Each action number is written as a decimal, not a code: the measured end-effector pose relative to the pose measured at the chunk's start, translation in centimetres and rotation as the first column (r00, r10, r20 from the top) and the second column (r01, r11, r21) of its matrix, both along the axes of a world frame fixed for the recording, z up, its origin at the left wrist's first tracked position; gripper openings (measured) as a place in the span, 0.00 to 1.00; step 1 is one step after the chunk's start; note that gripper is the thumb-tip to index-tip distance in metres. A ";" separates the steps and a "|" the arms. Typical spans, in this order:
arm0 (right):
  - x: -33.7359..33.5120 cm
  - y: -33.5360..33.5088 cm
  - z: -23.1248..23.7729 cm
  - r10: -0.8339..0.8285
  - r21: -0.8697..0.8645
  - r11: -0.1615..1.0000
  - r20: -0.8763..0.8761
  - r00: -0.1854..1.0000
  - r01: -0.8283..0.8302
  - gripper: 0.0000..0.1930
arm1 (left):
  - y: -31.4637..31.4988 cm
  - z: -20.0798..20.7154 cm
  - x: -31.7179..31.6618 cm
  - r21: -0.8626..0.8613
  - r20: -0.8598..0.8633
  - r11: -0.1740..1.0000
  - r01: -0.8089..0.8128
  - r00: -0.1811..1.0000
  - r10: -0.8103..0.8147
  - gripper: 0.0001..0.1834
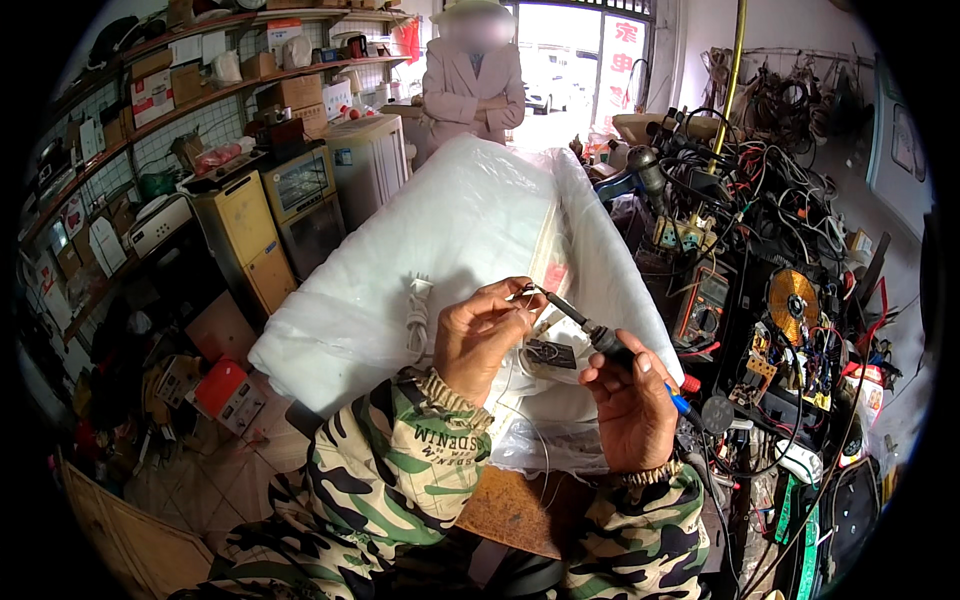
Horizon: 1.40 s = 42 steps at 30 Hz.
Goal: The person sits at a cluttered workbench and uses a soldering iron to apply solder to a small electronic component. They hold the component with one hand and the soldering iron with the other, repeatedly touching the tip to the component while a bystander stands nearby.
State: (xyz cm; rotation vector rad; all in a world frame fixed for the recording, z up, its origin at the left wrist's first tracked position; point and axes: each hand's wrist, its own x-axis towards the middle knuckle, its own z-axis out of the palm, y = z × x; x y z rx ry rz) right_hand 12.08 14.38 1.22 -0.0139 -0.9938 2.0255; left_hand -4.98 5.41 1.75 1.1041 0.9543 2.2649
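My right hand (637, 410) grips a soldering iron (598, 335) by its dark handle, its tip angled up and to the left. The tip meets or nearly meets a small dark part (525, 291) pinched in the fingertips of my left hand (475, 345). What that part is, I cannot make out. A thin pale wire (546, 450) hangs below my left hand. Just right of that hand lies a small dark circuit board (552, 353). Both hands are above a large white plastic-wrapped object (440, 220). A white power cord with a plug (418, 310) rests on it, left of my hands.
On the right, a bench is heaped with tangled cables (790, 190), a multimeter (705, 300) and a copper coil (793, 296). Old cabinets (245, 235) and loaded shelves (190, 100) line the left. A person (475, 90) stands beyond the wrapped object, arms folded.
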 end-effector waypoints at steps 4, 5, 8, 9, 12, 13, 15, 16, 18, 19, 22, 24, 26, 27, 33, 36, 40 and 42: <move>0.1 0.1 0.0 0.000 -0.002 1.000 0.007 1.000 0.000 0.21 | 0.1 -0.1 -0.1 -0.009 0.023 1.000 0.001 1.000 -0.001 0.06; 0.1 0.2 -0.1 -0.001 -0.002 1.000 0.002 1.000 0.001 0.21 | 0.1 -0.2 -0.1 -0.014 0.029 1.000 0.001 1.000 0.000 0.06; 0.0 0.2 -0.3 -0.019 0.029 0.999 0.027 0.999 0.018 0.22 | 0.2 -0.2 -0.1 0.000 0.006 1.000 0.002 1.000 -0.002 0.06; 0.0 0.2 -0.3 -0.025 0.043 0.999 0.040 0.999 0.023 0.22 | 0.1 -0.1 -0.1 -0.004 0.002 1.000 -0.003 1.000 0.003 0.06; 0.0 0.3 -0.3 -0.026 0.042 0.999 0.049 0.998 0.024 0.22 | 0.1 0.0 0.0 -0.012 0.010 1.000 -0.005 1.000 0.005 0.06; 0.0 0.3 -0.3 -0.027 0.043 0.999 0.048 0.998 0.024 0.22 | 0.1 0.0 0.1 -0.014 0.023 1.000 -0.002 1.000 0.002 0.06; 0.0 0.2 -0.3 -0.021 0.041 0.999 0.046 0.999 0.019 0.22 | 0.0 0.1 0.1 -0.018 0.031 1.000 -0.005 1.000 0.005 0.06; 0.1 0.1 -0.2 -0.019 0.039 0.999 0.047 0.999 0.017 0.22 | 0.0 0.0 0.1 -0.017 0.026 1.000 -0.006 1.000 0.007 0.06; 0.1 0.1 -0.1 -0.018 0.035 0.999 0.048 0.999 0.016 0.22 | -0.1 0.0 0.0 -0.017 0.017 1.000 -0.009 1.000 0.009 0.07; 0.1 0.1 -0.2 -0.019 0.038 0.999 0.046 0.999 0.017 0.22 | 0.0 0.0 0.0 -0.018 0.013 1.000 -0.009 1.000 0.009 0.07; 0.1 0.3 -0.4 -0.019 0.037 0.999 0.040 0.999 0.017 0.22 | 0.4 -0.7 -0.4 0.014 -0.022 1.000 -0.016 1.000 0.016 0.09; -0.1 -0.1 -0.2 -0.017 -0.017 1.000 0.023 1.000 0.017 0.21 | 0.6 -0.6 -0.2 0.041 0.048 0.999 -0.006 0.999 0.004 0.10; 0.0 0.0 -0.2 -0.009 -0.011 1.000 0.022 1.000 0.009 0.21 | 0.6 -0.6 -0.2 0.026 0.009 0.999 -0.037 0.999 0.037 0.10; 0.1 0.0 0.0 0.006 -0.015 1.000 0.020 1.000 -0.006 0.21 | 0.4 -0.3 -0.3 0.046 -0.011 0.998 -0.041 0.999 0.042 0.10; 0.2 0.5 -0.2 0.012 0.002 1.000 0.001 1.000 -0.012 0.22 | 0.0 -0.5 -0.5 -0.006 0.049 0.999 -0.042 0.998 0.042 0.09; 0.4 0.6 -0.1 -0.001 0.012 1.000 -0.004 1.000 0.001 0.22 | 0.2 -0.1 0.0 -0.036 0.037 0.999 -0.041 0.998 0.042 0.09; 0.5 0.5 0.0 -0.034 0.014 0.999 0.009 0.999 0.034 0.23 | 0.2 -0.2 0.2 -0.035 0.024 0.999 -0.033 0.999 0.034 0.12; -0.1 0.1 0.2 -0.059 0.030 0.998 0.007 0.998 0.059 0.23 | -0.4 0.5 0.3 -0.072 -0.008 0.995 -0.066 0.998 0.066 0.13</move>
